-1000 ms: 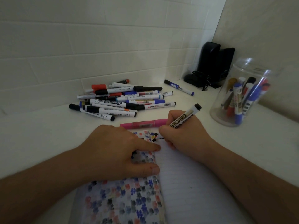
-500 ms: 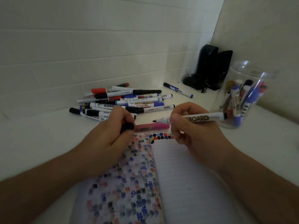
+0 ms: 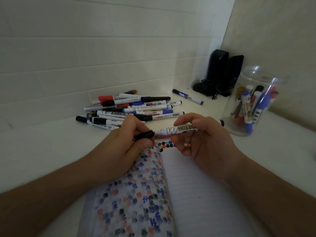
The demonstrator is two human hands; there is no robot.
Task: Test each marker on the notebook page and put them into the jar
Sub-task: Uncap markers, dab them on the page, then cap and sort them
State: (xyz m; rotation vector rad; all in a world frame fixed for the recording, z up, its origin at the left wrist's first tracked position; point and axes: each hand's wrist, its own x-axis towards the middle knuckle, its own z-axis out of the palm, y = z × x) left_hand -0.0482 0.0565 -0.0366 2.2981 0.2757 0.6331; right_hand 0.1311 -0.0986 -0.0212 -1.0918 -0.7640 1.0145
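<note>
My right hand (image 3: 203,139) grips a white whiteboard marker (image 3: 177,130) held level above the top of the open notebook (image 3: 196,194). My left hand (image 3: 126,142) pinches its black cap (image 3: 144,135), whose mouth meets the marker's tip. The notebook's left page is covered in small coloured test marks, and the lined right page has a short row of marks at its top. A clear jar (image 3: 253,103) with several markers stands at the right. A pile of markers (image 3: 130,110) lies behind my hands.
A pink marker (image 3: 164,136) lies just past the notebook, mostly hidden by my hands. One blue-capped marker (image 3: 188,96) lies alone near the two black speakers (image 3: 220,74) in the corner. A tiled wall closes the back, and a plain wall runs along the right.
My right hand lifted the marker off the page and turned it level. My left hand left the notebook, holding the black cap, and brought it up to the marker's tip.
</note>
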